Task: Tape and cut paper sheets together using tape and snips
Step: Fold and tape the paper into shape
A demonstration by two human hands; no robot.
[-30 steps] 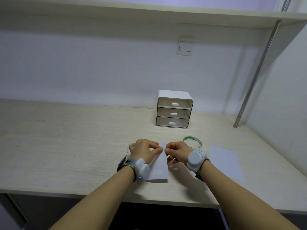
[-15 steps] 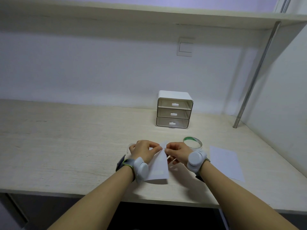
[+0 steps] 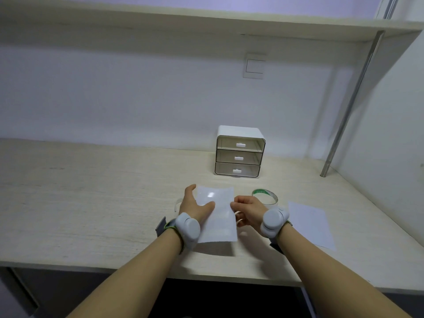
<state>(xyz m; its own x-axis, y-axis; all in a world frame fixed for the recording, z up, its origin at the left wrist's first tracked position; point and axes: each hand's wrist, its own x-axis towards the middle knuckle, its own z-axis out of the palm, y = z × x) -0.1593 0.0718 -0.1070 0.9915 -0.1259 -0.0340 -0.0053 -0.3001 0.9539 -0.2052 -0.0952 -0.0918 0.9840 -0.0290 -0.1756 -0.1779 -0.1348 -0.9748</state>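
White sheet (image 3: 216, 216), gripped by left hand (image 3: 195, 208) and pinched by right hand (image 3: 249, 210) above the desk (image 3: 91, 203), could crease or misalign.

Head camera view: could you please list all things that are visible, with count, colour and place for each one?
held paper sheet: 1, white, lifted above the desk's front middle, between both hands
second paper sheet: 1, white, flat on the desk, right of the hands
tape roll: 1, clear with a green-printed core, on the desk behind the right hand
drawer unit: 1, white with three translucent drawers, at the back of the desk
desk: 1, pale wood
shelf: 1, pale, above, on a metal pole
wall switch: 1, white, on the wall
wrist devices: 2, grey-white, one per wrist
left hand: grips the sheet's left side
right hand: pinches the sheet's right edge
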